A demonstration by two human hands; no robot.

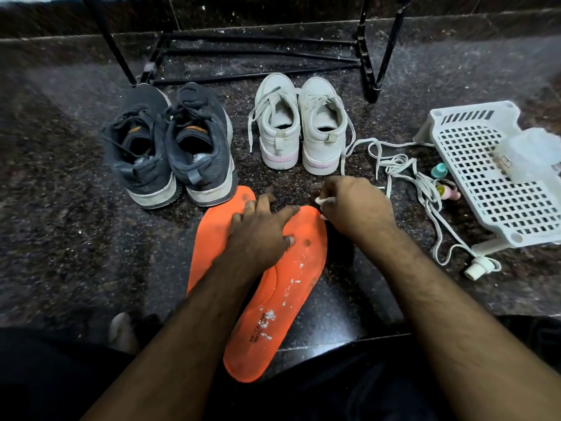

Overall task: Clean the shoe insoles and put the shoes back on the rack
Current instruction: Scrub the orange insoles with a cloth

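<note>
Two orange insoles lie on the dark speckled floor in front of me. The right insole [285, 299] carries white specks of residue and dark print near its heel. The left insole [212, 235] is partly under my arm. My left hand [258, 235] presses flat across both insoles near their toes. My right hand [355, 205] is closed around a small white wad at the toe tip of the right insole. Behind them stand a pair of dark grey sneakers [170, 147] and a pair of white sneakers [300, 126]. The black metal shoe rack [252, 50] stands at the back.
A white perforated plastic basket [498, 177] lies at the right with a clear packet on it. Loose white laces [406, 174] trail beside it, near a small teal-capped bottle [439, 170], a pink bottle [446, 191] and a white plastic fitting [481, 267].
</note>
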